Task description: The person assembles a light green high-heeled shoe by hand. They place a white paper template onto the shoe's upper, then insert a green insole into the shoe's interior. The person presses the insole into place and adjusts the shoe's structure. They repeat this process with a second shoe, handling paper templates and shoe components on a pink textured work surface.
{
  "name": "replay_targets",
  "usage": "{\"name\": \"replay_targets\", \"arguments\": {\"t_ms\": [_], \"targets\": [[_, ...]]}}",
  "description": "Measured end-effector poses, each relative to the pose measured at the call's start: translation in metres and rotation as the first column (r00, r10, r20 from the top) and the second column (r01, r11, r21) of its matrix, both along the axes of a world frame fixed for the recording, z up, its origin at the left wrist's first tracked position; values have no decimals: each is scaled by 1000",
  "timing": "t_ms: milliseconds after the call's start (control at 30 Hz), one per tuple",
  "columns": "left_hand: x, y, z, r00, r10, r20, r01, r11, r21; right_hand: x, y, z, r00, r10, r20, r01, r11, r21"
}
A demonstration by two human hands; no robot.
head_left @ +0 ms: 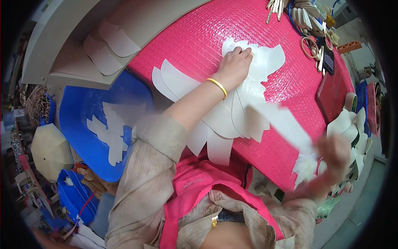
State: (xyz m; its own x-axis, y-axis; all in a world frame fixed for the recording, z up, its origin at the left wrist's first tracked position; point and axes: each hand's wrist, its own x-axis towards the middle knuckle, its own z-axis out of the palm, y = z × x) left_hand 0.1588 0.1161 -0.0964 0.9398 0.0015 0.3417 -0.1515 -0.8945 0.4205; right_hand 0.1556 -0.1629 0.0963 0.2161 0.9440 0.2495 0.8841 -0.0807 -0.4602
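Note:
White cut-out sheet pieces [211, 116], petal-shaped with some jagged edges, lie overlapping on the pink table. My left hand [237, 66], a yellow bangle on its wrist, rests on the upper part of this pile. Its fingers are bent and closed against the pieces; the fingertips are partly hidden. My right hand [333, 153] is raised at the table's right edge, smeared by motion, so its fingers cannot be read. A long white strip [286, 122], also blurred, stretches from the pile toward that hand. Below it, more jagged white pieces [306, 168] lie at the table edge.
A blue tub [76, 112] holding white cut pieces [110, 135] stands left of the table. Curved white sheets [112, 47] sit on a shelf. Tape rolls [309, 46], a phone [328, 62] and a dark red box [331, 97] line the far right. White petal shapes [346, 128] crowd the right side.

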Motion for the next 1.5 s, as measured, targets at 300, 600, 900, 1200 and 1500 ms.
{"name": "replay_targets", "arguments": {"t_ms": [300, 600, 900, 1200, 1500], "targets": [[-39, -6, 79, 951, -308, -6, 134, 433, -891, 17, -53, 41, 810, -83, -581, 176, 979, 106], [-128, 113, 107, 974, 217, -66, -79, 49, -996, 45, 319, -42, 783, -39, -621, -73, 985, -154], [-222, 136, 43, 799, 578, -165, -159, -62, -985, 80, 592, -140, 675, 110, -730, -114, 992, 44], [-268, 126, 27, 739, 578, -347, -322, -149, -935, 74, 628, -172, 939, 14, -344, 7, 998, 61], [-231, 100, 47, 940, 296, -170, -232, 192, -954, 152, 317, -66, 989, -109, -97, 47, 867, -497]]}}
